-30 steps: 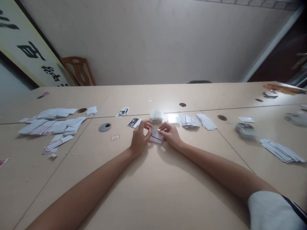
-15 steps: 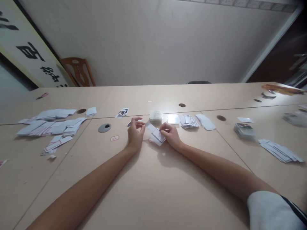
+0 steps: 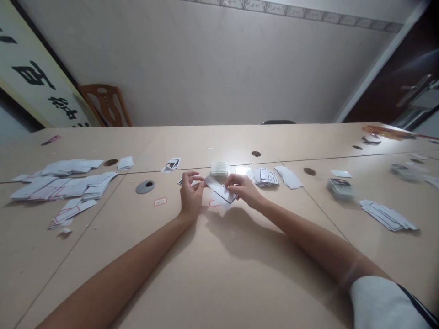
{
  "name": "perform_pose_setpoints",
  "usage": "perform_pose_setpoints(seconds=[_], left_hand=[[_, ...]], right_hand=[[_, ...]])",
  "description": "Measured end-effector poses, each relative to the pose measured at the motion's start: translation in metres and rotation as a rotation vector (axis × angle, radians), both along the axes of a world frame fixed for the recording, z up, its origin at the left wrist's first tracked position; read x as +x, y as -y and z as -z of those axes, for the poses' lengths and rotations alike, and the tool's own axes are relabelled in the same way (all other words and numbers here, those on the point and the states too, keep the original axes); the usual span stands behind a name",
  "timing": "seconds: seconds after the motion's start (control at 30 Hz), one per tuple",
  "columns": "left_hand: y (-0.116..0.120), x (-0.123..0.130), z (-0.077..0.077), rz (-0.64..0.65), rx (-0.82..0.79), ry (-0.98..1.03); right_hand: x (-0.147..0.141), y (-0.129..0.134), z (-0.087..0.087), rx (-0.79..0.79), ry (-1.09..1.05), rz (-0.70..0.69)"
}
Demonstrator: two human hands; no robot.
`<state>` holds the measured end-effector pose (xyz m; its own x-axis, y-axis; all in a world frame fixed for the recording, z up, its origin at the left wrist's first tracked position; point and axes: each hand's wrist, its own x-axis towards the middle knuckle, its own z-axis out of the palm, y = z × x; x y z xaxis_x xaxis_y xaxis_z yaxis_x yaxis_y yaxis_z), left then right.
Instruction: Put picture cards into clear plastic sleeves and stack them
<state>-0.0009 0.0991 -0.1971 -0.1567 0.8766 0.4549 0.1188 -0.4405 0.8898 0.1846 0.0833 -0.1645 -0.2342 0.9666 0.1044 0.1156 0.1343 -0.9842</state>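
In the head view my left hand (image 3: 191, 194) is closed, with thumb and fingertips pinching one end of a clear plastic sleeve (image 3: 213, 185). My right hand (image 3: 244, 189) grips a white card (image 3: 227, 195) with a black line along its edge. Card and sleeve overlap between the hands, above the table; how far one lies inside the other I cannot tell. Beneath them a small red-framed label (image 3: 214, 203) rests on the table. Just beyond stands a stack of clear sleeves (image 3: 220, 168). A dark picture card is partly hidden behind my left hand.
Right of the hands lie black-lined cards (image 3: 265, 177) and white slips (image 3: 288, 177). Further right are a clear-wrapped stack (image 3: 340, 188) and fanned cards (image 3: 387, 214). White paper piles (image 3: 65, 187) spread at left. Photo cards (image 3: 171, 164) and a grey cable cover (image 3: 145, 187) lie nearer.
The view has shifted slightly. The card in my right hand has turned and come into line with the clear sleeve, overlapping it more. My left hand still pinches the far end.
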Motion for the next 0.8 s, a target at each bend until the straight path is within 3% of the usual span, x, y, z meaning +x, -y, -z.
perform_pose_setpoints(seconds=[0.17, 0.33, 0.4, 0.5, 0.63, 0.7, 0.8], left_hand=[[-0.001, 0.001, 0.001, 0.028, 0.01, -0.002], [-0.01, -0.007, 0.001, -0.092, -0.03, 0.052], [-0.01, -0.007, 0.002, -0.071, -0.044, 0.028], [-0.004, -0.004, 0.002, -0.03, 0.009, -0.082], [0.005, 0.0, 0.0, -0.016, 0.108, -0.212], [0.006, 0.0, -0.002, -0.017, 0.128, -0.237], [0.007, 0.0, -0.004, -0.007, 0.156, -0.261]], right_hand=[[0.009, 0.001, -0.014, 0.057, 0.101, -0.117], [0.019, 0.014, -0.015, 0.057, -0.005, -0.056], [0.031, 0.015, -0.014, 0.103, -0.063, 0.051], [0.059, 0.009, -0.006, 0.184, -0.113, 0.368], [0.1, -0.01, 0.013, 0.231, 0.025, 0.732], [0.114, -0.018, 0.024, 0.205, 0.153, 0.816], [0.123, -0.025, 0.034, 0.212, 0.378, 0.805]])
